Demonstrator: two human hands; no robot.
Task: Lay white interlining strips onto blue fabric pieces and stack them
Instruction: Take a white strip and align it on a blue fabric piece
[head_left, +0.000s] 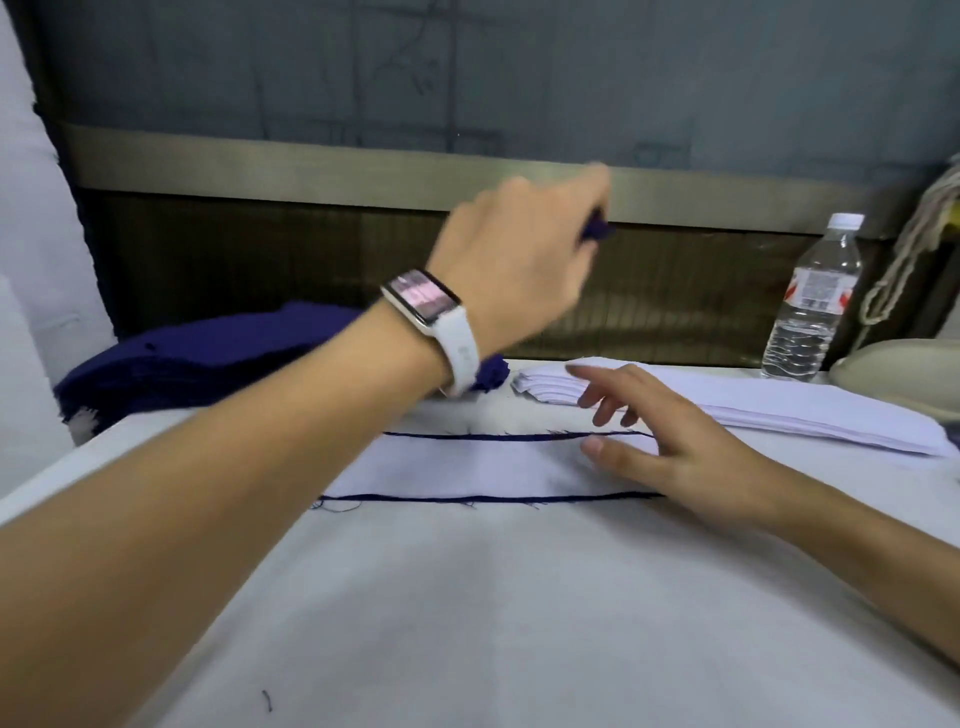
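Observation:
A white interlining strip (467, 465) lies on a blue fabric piece whose edges (467, 500) show as thin dark lines above and below it, at the table's middle. My right hand (670, 441) hovers over its right end, fingers spread and relaxed. My left hand (519, 260), with a white watch on the wrist, is raised above the table and pinches a bit of blue fabric (596, 229); the rest of that piece is hidden behind the hand. A pile of blue fabric pieces (208, 358) sits at the back left. A stack of white strips (753, 410) lies at the back right.
A plastic water bottle (810, 306) stands at the back right beside a beige object (904, 369) and a hanging cord (914, 244). A metal rail (311, 166) and dark panel close off the table's far side. The white table cloth (519, 613) spreads toward me.

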